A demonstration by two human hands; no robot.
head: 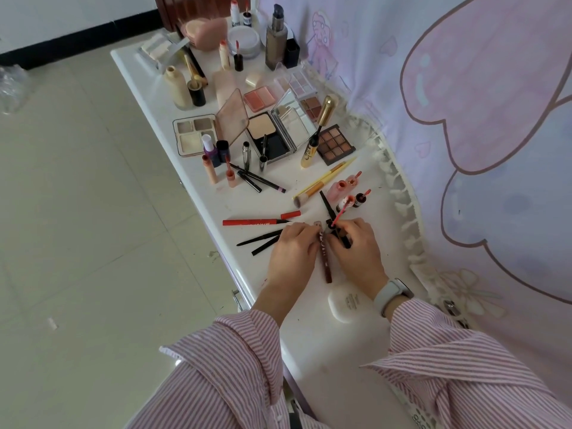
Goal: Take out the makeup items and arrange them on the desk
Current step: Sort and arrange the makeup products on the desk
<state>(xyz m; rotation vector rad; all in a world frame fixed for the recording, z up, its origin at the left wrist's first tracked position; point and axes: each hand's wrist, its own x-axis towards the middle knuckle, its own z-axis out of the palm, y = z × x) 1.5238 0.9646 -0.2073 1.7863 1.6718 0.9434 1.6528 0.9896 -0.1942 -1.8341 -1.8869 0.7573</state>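
Both hands meet over the near middle of the white desk (309, 345). My left hand (292, 252) grips the upper end of a dark brown pencil-like stick (326, 263) that points toward me. My right hand (356, 246) pinches a black cap with a coral applicator wand (340, 213) rising from it. Two black liners (263, 241) and a red liner pen (250, 222) lie just left of my left hand. Open lip tint bottles (342, 187) stand just beyond my hands.
Further back lie a yellow brush (322, 181), a gold mascara (318, 131), eyeshadow palettes (335, 144), powder compacts (266, 131), bottles (277, 38) and a pink sponge holder (205, 34). A white oval case (343, 303) sits by my right wrist. A fringed pink curtain (464, 119) borders the desk's right edge; tiled floor lies left.
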